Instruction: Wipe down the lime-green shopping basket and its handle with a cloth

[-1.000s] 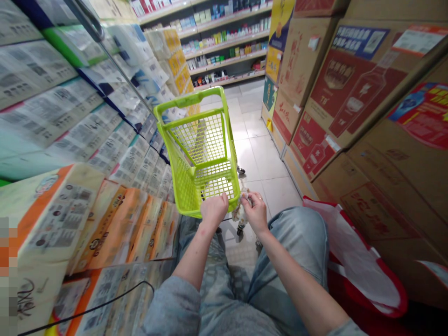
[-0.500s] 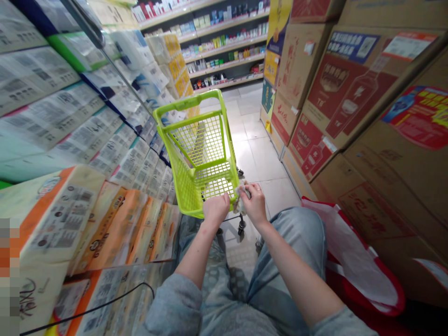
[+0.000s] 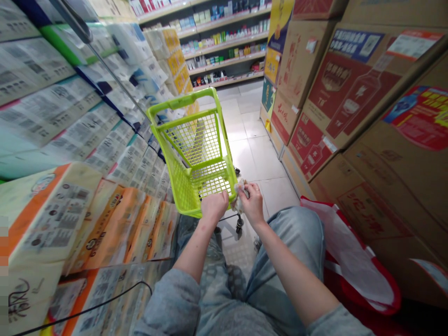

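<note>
The lime-green shopping cart basket [image 3: 177, 186] stands in front of my knees, its mesh sides showing and a dark wheel [image 3: 239, 226] beneath. My left hand [image 3: 214, 205] is closed around the basket's near rim, close to the right corner. Just outside that corner, my right hand [image 3: 252, 200] pinches a crumpled whitish cloth [image 3: 238, 200] between thumb and fingers. The cloth lies against the corner of the basket and hangs down below the rim.
Stacked tissue packs [image 3: 108, 224] rise along the left, with a black cable [image 3: 101, 301] across them. Cardboard cartons [image 3: 350, 93] line the right. A red and white bag [image 3: 371, 266] lies beside my right knee. Product shelves [image 3: 224, 39] stand beyond the tiled floor [image 3: 259, 154].
The cart and both hands sit slightly further left in the view. My grip on the rim and the pinch on the cloth look the same.
</note>
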Demonstrator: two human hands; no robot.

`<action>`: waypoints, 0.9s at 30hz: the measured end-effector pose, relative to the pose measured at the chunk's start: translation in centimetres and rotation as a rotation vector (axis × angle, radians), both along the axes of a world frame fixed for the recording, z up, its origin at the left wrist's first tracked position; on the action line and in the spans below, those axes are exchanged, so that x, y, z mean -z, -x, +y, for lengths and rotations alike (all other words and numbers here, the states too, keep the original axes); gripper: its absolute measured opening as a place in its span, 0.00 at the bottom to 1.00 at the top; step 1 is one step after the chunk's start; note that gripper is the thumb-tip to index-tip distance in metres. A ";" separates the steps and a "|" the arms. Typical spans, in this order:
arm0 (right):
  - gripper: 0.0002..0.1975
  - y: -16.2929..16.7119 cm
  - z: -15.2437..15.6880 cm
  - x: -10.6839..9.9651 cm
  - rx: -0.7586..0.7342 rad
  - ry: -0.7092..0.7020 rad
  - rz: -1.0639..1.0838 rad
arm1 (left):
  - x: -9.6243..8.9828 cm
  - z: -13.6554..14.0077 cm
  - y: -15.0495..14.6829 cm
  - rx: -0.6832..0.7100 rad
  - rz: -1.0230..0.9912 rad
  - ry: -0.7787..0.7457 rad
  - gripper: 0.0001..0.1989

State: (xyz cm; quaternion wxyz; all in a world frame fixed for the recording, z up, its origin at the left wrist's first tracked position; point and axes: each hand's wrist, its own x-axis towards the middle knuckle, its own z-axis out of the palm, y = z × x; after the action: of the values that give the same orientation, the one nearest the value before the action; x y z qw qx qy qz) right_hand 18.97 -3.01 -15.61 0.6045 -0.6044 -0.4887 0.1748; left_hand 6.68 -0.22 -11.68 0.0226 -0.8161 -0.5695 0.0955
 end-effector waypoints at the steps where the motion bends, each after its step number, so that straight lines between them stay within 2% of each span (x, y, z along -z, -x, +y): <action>1: 0.09 0.2 -0.4 0.2 0.001 0.002 0.006 | 0.0 0.1 0.0 0.002 0.001 -0.001 0.25; 8: 0.08 0.4 -1.8 1.8 -0.012 0.041 0.050 | 0.0 0.0 0.1 -0.048 -0.022 -0.006 0.29; 13: 0.08 -0.5 -1.9 3.5 0.074 0.144 0.084 | 0.0 -0.1 0.1 -0.087 -0.038 -0.016 0.31; 16: 0.08 -0.9 -1.2 2.7 0.094 0.112 0.090 | -0.1 -0.1 0.1 -0.094 -0.046 -0.022 0.31; 19: 0.08 -0.9 -0.2 1.3 0.044 0.026 0.089 | -0.1 -0.1 0.0 -0.077 -0.053 -0.013 0.30; 21: 0.07 -0.5 0.1 1.1 0.019 0.006 0.100 | -0.1 0.0 -0.1 -0.056 -0.043 0.001 0.28; 23: 0.07 0.0 -0.3 1.9 0.009 0.023 0.136 | -0.1 0.0 -0.1 -0.050 -0.027 0.006 0.28; 27: 0.07 0.8 -1.9 5.1 -0.040 0.109 0.228 | -0.1 0.1 -0.1 -0.072 -0.021 -0.008 0.30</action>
State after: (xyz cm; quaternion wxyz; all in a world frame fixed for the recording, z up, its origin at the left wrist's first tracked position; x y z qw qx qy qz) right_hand 18.17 -4.87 -20.71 0.6188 -0.6025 -0.4186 0.2808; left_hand 6.76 -0.13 -11.62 0.0163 -0.7960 -0.5990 0.0852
